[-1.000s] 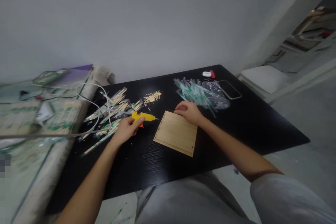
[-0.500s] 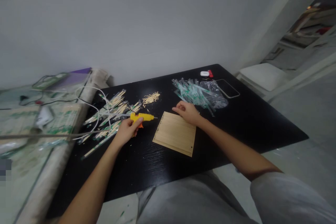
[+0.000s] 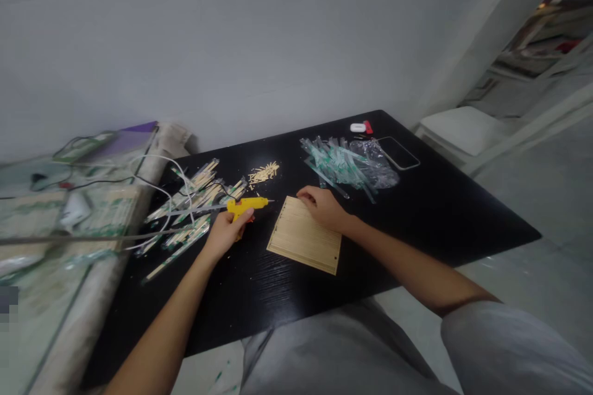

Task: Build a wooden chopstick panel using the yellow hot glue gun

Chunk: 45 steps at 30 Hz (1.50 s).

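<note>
My left hand (image 3: 224, 232) is closed round the grip of a yellow glue gun (image 3: 246, 204), whose nozzle points right toward a flat square panel of joined bamboo sticks (image 3: 303, 237) lying on the black table (image 3: 417, 216). On the panel's far right corner rests my right hand (image 3: 322, 206), fingers curled and pressing it down. Whether those fingers pinch anything small is hidden.
A heap of wrapped and bare chopsticks (image 3: 192, 207) with white cables lies left of the gun. Short stick offcuts (image 3: 264, 173) sit behind it. Empty green wrappers (image 3: 345, 163), a phone (image 3: 401, 152) and a small white and red item (image 3: 360, 128) lie at the back right.
Both hands, the gun and the panel stay together; the view has drifted slightly. My right hand has slid a little further onto the panel's corner.
</note>
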Motion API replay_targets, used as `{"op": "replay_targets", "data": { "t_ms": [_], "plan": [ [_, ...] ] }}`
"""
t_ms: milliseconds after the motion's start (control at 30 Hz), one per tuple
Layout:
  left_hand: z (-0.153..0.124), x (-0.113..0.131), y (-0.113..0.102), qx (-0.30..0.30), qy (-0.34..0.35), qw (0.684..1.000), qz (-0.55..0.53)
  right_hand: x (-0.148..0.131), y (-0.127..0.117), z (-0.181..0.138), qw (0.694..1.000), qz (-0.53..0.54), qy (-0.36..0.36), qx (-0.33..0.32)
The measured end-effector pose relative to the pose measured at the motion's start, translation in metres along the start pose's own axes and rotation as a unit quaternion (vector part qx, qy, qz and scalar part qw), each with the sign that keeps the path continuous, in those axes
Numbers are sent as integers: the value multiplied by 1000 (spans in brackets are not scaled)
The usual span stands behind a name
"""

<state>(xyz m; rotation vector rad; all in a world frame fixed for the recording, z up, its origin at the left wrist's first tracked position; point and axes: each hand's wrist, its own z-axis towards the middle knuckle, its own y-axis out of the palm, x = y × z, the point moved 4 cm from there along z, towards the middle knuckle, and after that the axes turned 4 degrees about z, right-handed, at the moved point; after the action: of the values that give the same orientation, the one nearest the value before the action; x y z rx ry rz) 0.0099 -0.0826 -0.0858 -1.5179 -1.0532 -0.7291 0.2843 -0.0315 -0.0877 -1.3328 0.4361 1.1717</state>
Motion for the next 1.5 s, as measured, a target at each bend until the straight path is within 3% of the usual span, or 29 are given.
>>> {"op": "replay_targets", "data": {
  "t_ms": [200,500,867,1200,1500],
  "plan": [
    [3,-3,-1,-1,6,1000,16,-4,15,-4,998,-62,-27,0],
    [0,-2,-1,-16,-7,1000,16,-5,14,-2,995,-90,-43,-20],
    [-2,0,-1,-49,-14,997,65,-4,17,-4,971,-229,-55,-27],
    [-2,-1,0,-24,-5,999,32,-16,18,-6,934,-357,16,-26],
    [-1,-1,1,-23,-4,1000,1,-23,12,-11,953,-288,76,-60]
  ]
}}
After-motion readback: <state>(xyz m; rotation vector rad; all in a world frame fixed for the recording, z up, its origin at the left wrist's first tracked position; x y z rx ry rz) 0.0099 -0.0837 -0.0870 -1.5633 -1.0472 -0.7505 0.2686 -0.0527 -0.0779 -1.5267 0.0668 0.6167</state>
